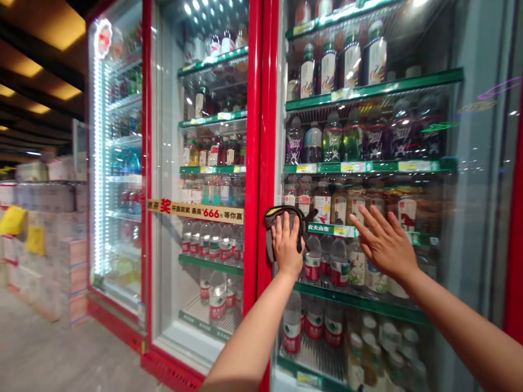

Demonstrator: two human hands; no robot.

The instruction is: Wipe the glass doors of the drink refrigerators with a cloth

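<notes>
The left hand's fingers are stretched out and slightly parted, laid over a grey cloth (270,235) with black trim instead of pinching it; the flat left hand (289,250) seems to spread its push, pinning the cloth in place. That cloth sits on the red frame (269,120) between two cooler doors, lapping over its right edge towards the glass. To the right of the frame, the right hand (386,247) has its fingers fanned wide and nothing in its grasp, perhaps for balance or to steady the door; from here I can't tell whether the palm meets the glass door (478,196).

Behind that door, right of the frame, dark bottles (328,68) stand high up and red-labelled water bottles (292,329) low down, many with labels outward, presumably so shoppers can read them. Left of the frame, a printed gold strip (196,212) crosses the neighbouring door, likely to catch the eye. Farther left of it are stacked boxes (44,277).
</notes>
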